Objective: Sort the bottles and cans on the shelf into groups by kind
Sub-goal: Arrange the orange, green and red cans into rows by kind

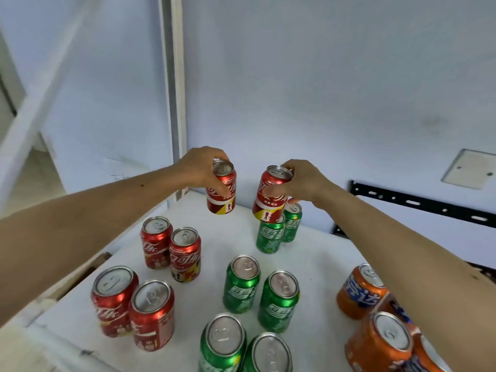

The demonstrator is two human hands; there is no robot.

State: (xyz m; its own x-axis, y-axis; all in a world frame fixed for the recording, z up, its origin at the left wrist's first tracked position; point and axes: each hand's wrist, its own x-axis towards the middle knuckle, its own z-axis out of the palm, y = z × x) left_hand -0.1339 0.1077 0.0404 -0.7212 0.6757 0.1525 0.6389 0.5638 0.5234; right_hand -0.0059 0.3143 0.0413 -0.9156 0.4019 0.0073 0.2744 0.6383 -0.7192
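Observation:
My left hand (204, 167) grips a red cola can (221, 194) by its top and holds it in the air above the back of the white shelf (212, 237). My right hand (303, 183) grips a second red cola can (269, 200), tilted, just above two green soda cans (268, 237) at the back. Several red cans (171, 248) stand in pairs on the left. Several green cans (241, 284) stand in the middle and front. Orange soda cans (359, 291) stand on the right, partly hidden under my right forearm.
A white wall rises behind the shelf, with a white upright post (174, 103) at the back left. A black slotted metal bracket (418, 202) runs along the wall on the right. The shelf's left edge drops off near a gap (88, 269).

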